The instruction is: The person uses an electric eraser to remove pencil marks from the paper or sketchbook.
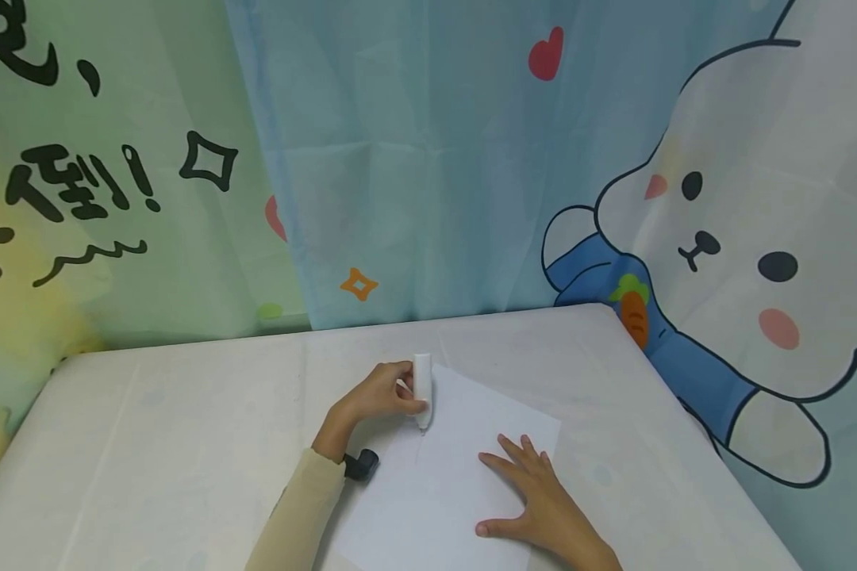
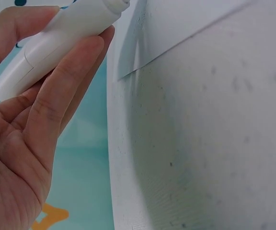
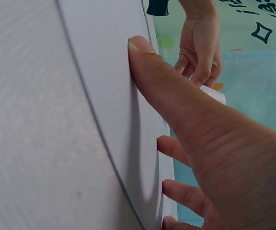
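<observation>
A sheet of white paper (image 1: 428, 500) lies slantwise on the white-covered table. My left hand (image 1: 382, 394) pinches a white tube (image 1: 422, 379) with a narrow tip, thumb on one side and fingers on the other. It stands nearly upright over the upper left part of the sheet, tip down at the paper. In the left wrist view the tube (image 2: 63, 43) shows a smooth body with a seam and a stepped neck. My right hand (image 1: 543, 503) rests on the right side of the sheet with its fingers spread. In the right wrist view, its thumb (image 3: 152, 67) touches the paper.
The white tabletop (image 1: 171, 444) stretches out to the left and right of the paper. A printed curtain (image 1: 414, 159) with a cartoon rabbit hangs behind the far edge. A dark wrist camera (image 1: 362, 465) sits on the left wrist beside a beige sleeve (image 1: 296, 515).
</observation>
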Available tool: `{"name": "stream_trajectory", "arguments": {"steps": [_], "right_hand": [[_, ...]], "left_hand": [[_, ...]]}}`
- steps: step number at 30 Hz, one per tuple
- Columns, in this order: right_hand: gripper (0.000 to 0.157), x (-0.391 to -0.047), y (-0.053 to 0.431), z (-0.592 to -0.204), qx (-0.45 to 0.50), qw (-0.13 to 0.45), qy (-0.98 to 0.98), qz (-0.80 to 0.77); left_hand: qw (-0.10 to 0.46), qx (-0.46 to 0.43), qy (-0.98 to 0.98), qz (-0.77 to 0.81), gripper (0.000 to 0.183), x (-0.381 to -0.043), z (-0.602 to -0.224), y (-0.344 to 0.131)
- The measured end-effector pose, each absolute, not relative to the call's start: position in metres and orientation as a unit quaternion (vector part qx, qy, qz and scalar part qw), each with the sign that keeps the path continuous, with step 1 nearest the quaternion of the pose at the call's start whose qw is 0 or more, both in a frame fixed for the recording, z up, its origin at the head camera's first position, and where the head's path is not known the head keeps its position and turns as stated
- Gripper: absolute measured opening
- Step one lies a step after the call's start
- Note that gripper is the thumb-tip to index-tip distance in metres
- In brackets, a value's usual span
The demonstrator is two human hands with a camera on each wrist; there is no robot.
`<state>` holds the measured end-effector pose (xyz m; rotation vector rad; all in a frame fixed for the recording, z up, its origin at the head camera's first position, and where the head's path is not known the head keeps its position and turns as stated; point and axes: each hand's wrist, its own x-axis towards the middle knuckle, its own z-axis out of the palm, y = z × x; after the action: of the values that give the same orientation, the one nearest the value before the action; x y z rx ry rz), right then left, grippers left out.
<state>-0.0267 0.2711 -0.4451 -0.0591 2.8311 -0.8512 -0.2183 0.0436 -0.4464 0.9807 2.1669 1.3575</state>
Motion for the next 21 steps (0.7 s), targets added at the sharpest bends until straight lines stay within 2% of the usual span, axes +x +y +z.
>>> {"name": "stream_trajectory", "arguments": {"steps": [21], "right_hand": [[0.091,-0.0269,0.2712,-0.4465,-0.015,0.096,0.953,-0.286]], "left_hand": [[0.2,0.349,0.775,0.487,0.024,-0.218,-0.445,0.0432]]}}
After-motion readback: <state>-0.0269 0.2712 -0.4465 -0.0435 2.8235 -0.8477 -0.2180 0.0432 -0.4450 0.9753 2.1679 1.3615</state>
